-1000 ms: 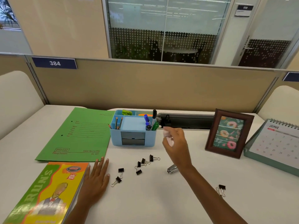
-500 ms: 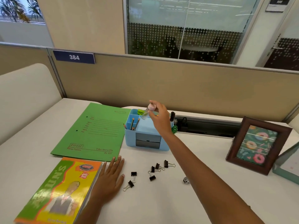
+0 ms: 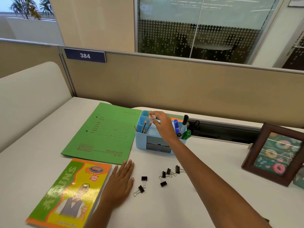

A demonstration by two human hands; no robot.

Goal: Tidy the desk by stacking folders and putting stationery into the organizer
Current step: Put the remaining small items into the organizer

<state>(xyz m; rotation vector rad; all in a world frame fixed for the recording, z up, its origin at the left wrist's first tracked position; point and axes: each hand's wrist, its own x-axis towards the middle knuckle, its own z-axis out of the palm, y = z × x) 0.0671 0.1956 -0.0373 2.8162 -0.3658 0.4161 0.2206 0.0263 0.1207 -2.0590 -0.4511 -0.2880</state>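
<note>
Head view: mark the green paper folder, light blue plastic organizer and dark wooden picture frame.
Green paper folder (image 3: 105, 134): head view, middle of its cover.
Light blue plastic organizer (image 3: 140, 142): head view, front wall, left end.
Dark wooden picture frame (image 3: 257, 145): head view, left rail.

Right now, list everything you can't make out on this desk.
Head view:
- Small pink item: blurred, mostly covered by the right hand pinching it; unidentifiable.
- Organizer: its middle compartments and drawer front partly hidden by that hand and forearm.
- Teal object beside the picture frame: cut off by the right edge.
- Notebook: near corner cut off by the bottom edge.
- Green folder: form lines too small to read.
</note>
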